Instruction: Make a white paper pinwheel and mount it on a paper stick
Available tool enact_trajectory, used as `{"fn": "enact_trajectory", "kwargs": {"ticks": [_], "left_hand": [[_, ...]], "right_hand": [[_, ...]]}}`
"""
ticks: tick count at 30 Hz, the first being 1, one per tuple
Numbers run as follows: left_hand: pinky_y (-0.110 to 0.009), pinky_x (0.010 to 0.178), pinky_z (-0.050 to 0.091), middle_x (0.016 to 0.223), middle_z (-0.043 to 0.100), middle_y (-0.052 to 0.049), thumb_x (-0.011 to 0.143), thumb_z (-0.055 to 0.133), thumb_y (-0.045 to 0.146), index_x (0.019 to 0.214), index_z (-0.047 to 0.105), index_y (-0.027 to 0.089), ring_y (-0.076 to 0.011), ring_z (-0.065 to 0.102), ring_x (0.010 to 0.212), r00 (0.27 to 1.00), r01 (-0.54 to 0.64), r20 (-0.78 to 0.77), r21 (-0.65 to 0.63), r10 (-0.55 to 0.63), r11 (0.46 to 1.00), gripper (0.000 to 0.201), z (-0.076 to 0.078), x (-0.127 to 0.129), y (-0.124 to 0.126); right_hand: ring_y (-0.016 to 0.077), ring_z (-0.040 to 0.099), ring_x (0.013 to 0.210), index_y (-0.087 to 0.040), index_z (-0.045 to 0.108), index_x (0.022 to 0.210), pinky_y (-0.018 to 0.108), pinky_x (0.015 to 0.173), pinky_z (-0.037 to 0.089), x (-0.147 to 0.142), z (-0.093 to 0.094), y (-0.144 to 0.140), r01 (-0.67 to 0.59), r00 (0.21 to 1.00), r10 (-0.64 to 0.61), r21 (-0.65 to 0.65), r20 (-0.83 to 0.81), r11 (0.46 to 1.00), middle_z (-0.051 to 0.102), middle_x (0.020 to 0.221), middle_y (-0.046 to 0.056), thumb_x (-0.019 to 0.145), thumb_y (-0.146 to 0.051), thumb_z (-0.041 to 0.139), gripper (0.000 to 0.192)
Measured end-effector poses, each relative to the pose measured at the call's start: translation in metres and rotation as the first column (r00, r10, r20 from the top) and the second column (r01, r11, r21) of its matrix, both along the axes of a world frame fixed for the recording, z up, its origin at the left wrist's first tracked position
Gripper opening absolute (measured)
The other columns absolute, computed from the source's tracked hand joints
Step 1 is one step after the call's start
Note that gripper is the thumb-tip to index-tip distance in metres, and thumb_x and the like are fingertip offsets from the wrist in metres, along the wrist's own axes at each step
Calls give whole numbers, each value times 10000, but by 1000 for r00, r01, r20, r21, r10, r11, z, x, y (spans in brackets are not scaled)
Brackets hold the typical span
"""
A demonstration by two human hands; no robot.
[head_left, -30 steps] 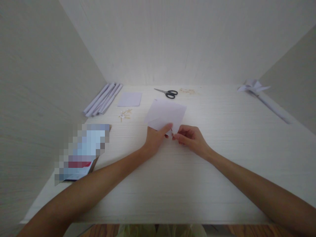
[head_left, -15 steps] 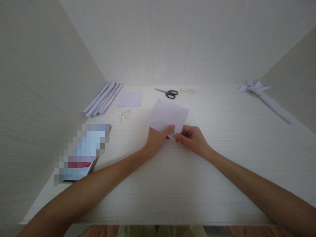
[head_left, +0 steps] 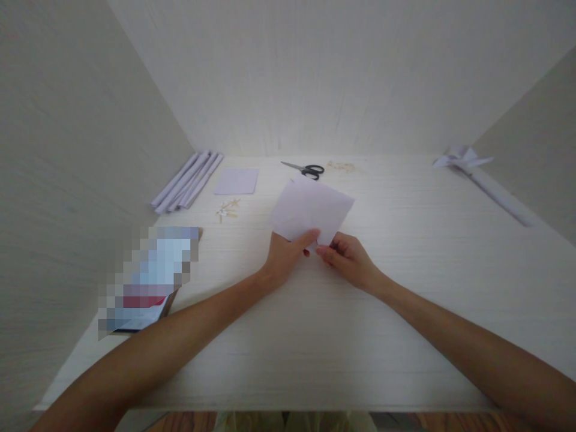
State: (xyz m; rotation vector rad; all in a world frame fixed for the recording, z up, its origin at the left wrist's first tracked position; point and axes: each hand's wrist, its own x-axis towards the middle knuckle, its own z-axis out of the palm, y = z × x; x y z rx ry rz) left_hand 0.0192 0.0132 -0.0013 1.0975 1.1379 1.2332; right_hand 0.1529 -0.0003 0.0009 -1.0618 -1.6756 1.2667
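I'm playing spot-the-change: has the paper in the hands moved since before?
Yes. Against the scissors, which stayed put, the held paper has shifted to the right in the picture.

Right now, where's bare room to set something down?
Biggest patch: table between the right hand and the folded paper at far right. Second: front strip between the forearms. Crowded: back left, with paper rolls, flat sheet and small sticks; back centre, scissors beyond the held paper in view; left edge, a screen.
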Motion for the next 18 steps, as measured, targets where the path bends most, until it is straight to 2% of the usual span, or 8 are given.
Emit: {"fn": "enact_trajectory", "kwargs": {"ticks": [4,8,11,15,18], "left_hand": [[-186,403,389,613,575,5,582,654,331,681,593,145,-79,490,489,999,-24,21,-18,24,1000,219,0,0,0],[-216,469,422,587,577,1,568,659,385,620,592,145,-90,504,507,1000,-1,-26,-50,-1,999,254,-2,-1,0],[-218,474,422,576,574,1,540,679,386,612,585,145,-95,505,511,999,27,-33,-60,-29,998,269,-3,0,-1],[-199,430,392,529,547,9,530,690,392,590,563,138,-79,468,459,999,-3,-45,-54,1,999,290,-2,-1,-1],[-188,397,359,516,525,20,541,681,403,606,562,136,-63,433,428,996,-88,-4,-26,88,996,298,-1,-4,5]], "right_hand": [[69,395,467,-160,513,715,200,419,304,0,-1,2,34,998,-38,-88,-43,996,477,567,-28,685,-393,581,244],[114,513,583,-168,547,822,223,484,386,-2,-3,3,71,995,-78,-96,-67,993,584,698,20,645,-360,632,274],[136,544,635,-168,575,772,239,526,419,-3,-2,4,46,997,-52,-86,-62,995,607,684,27,663,-344,610,210],[95,461,498,-172,553,617,206,439,357,-3,-1,4,41,999,-41,-18,-31,999,521,520,-17,689,-316,570,163],[63,348,412,-174,475,514,197,378,271,-3,0,4,77,997,-77,1,-10,997,416,440,-45,678,-288,563,219]]}}
